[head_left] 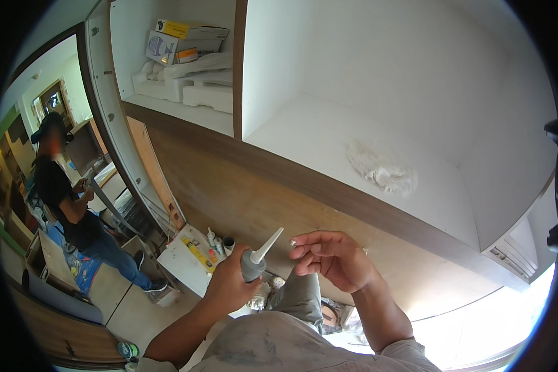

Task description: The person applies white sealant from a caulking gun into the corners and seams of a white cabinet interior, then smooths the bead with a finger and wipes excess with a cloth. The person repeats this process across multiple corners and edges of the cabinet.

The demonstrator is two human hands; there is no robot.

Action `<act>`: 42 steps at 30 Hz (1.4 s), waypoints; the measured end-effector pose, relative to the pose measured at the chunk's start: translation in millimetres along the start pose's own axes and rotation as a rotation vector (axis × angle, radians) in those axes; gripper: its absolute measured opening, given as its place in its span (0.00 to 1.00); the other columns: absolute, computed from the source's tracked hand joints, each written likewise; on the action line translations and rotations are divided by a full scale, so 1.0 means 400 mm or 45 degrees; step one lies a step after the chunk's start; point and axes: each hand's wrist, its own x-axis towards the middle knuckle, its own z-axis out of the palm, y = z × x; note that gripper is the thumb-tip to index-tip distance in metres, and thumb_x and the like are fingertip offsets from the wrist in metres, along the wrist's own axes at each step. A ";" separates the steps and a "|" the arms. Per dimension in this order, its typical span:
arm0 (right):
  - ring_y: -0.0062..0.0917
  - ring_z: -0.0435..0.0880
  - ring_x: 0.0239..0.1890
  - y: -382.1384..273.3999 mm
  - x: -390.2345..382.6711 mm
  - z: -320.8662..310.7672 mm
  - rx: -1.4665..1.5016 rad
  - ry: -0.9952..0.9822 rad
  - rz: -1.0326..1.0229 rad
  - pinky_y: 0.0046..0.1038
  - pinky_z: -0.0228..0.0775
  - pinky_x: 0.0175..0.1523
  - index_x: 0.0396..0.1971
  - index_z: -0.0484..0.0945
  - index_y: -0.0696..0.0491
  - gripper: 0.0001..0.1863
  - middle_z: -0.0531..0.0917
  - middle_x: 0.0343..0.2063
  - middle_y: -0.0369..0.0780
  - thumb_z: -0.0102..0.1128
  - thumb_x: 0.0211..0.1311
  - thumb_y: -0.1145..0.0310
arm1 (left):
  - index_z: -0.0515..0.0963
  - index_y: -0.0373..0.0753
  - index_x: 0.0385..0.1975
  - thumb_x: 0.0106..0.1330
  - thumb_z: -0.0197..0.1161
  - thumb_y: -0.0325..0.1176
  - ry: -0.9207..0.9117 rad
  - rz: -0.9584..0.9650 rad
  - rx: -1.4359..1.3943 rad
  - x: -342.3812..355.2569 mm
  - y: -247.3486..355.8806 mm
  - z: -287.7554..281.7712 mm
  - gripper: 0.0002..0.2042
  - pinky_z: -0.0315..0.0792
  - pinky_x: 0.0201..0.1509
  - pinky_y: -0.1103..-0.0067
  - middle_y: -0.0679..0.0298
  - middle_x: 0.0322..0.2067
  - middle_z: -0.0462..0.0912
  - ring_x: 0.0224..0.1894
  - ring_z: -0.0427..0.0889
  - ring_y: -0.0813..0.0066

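My left hand is wrapped round a grey sealant tube. Its pale tapered nozzle points up and to the right. Just right of the nozzle tip is my right hand, its fingers loosely bent and somewhat apart. A small dab of white paste sits at a fingertip of that hand. Beyond both hands, a smeared white patch lies on the floor of a white open cabinet. The lower part of the tube is hidden by my left hand.
Boxes and white foam packing fill the left cabinet compartment. Below, a white table carries a yellow level-like tool, small tubes and a dark cup. A person stands beyond the doorway at left, holding a long strip.
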 end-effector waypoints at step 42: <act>0.22 0.74 0.30 -1.302 0.644 -0.162 -0.465 0.634 -1.737 0.30 0.75 0.40 0.81 0.53 0.42 0.39 0.79 0.42 0.37 0.48 0.71 0.76 | 0.75 0.34 0.52 0.59 0.75 0.29 0.041 -0.477 -0.055 0.145 -0.473 0.032 0.22 0.81 0.46 0.66 0.54 0.42 0.86 0.45 0.86 0.59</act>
